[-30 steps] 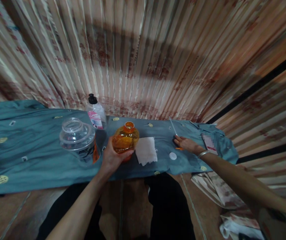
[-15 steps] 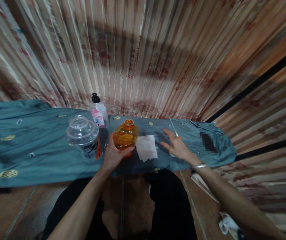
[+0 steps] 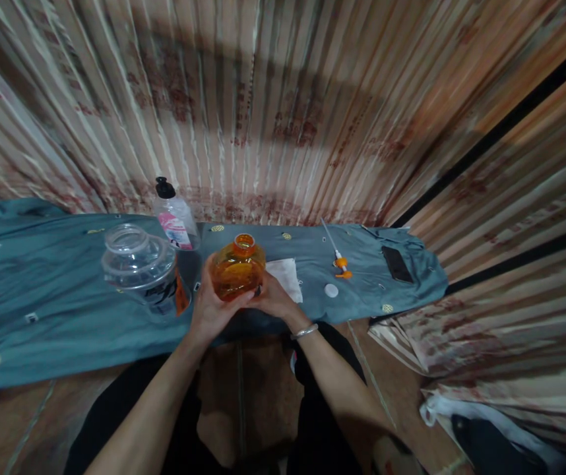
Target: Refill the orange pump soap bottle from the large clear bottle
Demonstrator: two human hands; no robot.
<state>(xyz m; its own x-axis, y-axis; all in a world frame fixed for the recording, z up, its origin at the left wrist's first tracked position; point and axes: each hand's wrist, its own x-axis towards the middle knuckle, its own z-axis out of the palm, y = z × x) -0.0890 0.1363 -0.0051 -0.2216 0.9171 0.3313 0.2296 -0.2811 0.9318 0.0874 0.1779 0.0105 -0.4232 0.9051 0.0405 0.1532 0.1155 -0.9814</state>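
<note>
An orange see-through bottle (image 3: pixel 237 268) with an open neck stands upright above the near edge of a teal cloth (image 3: pixel 60 290). My left hand (image 3: pixel 210 305) grips its left side and my right hand (image 3: pixel 272 297), with a silver bangle on the wrist, grips its right side. A white folded tissue (image 3: pixel 285 275) lies just behind my right hand. To the left sits a large clear plastic jar (image 3: pixel 140 266) with a dark and orange label.
A clear bottle with a black cap and pink label (image 3: pixel 173 216) stands at the back. On the right of the cloth lie an orange pump with a thin tube (image 3: pixel 337 256), a small white cap (image 3: pixel 331 290) and a black phone (image 3: pixel 396 264). Striped curtains hang behind.
My right hand left the orange pump on the right, swept left across the cloth and closed on the orange bottle. My left hand kept its hold. The view shifted slightly.
</note>
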